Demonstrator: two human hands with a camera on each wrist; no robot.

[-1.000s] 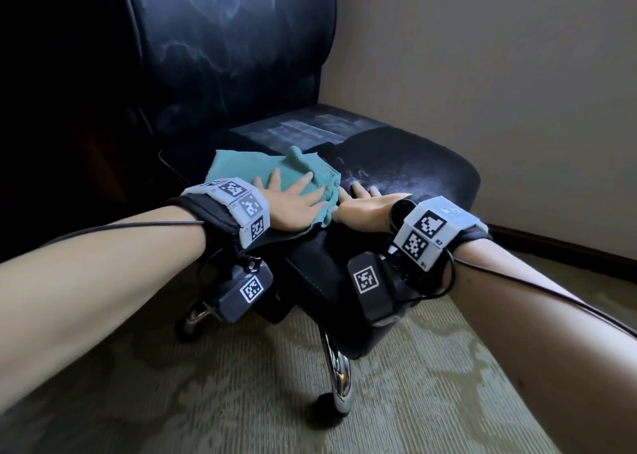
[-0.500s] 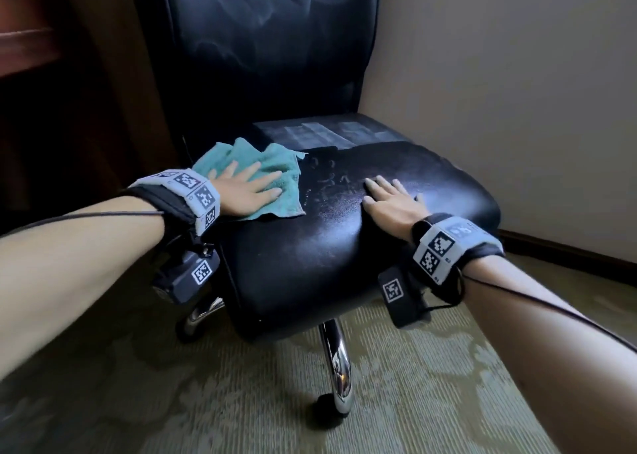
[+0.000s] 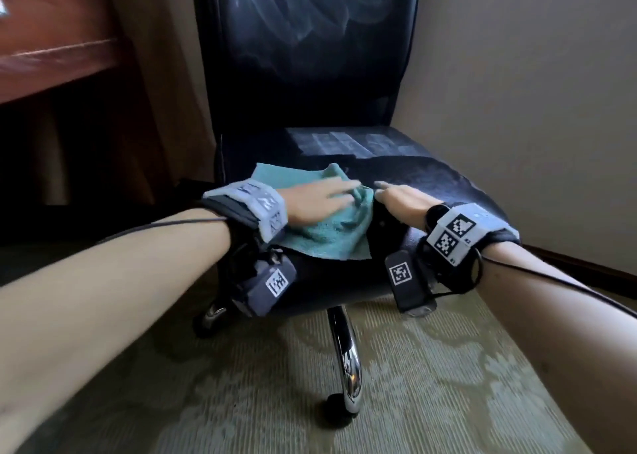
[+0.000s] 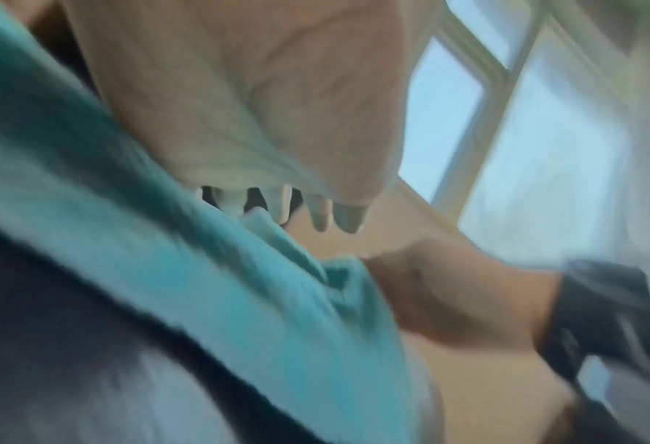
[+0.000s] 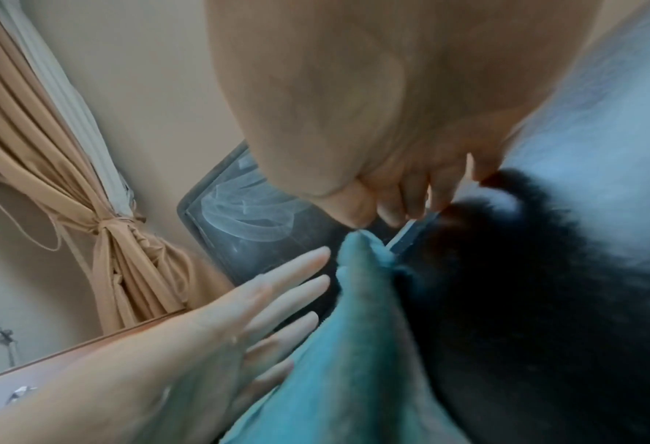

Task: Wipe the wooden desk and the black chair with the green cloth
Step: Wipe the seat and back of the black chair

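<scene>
Cloth: green cloth (image 3: 322,226) lies on the seat of the black chair (image 3: 431,184), at its front left part, its near edge hanging over the seat's front edge.
Left hand: left hand (image 3: 320,200) presses flat on the cloth, fingers straight and a little apart – the right wrist view shows them spread across the cloth's fold.
Right hand: right hand (image 3: 401,198) rests palm-down on the bare seat just beside the cloth's right edge, fingers extended and together, holding nothing.
Change: half a second ago the cloth sat at the seat's left edge with the right hand well apart from it at mid-seat; now the cloth and left hand have swept back toward the centre, and the two hands are nearly touching again, much as they were a second ago. The blur on the left hand fits a stroke in progress.
Meaning: judged from this, the seat is being wiped in side-to-side passes – the right hand probably steadies the chair on its wheels.
Chair back: pale swirled streaks show on the backrest (image 3: 310,39); whether these are dust or drying wipe marks cannot be told.
Desk: wooden desk (image 3: 51,60) stands to the left, beyond the chair's left side; nothing here shows whether it has been wiped.
Progress: chair seat partly covered; its right and rear parts likely remain.
</scene>
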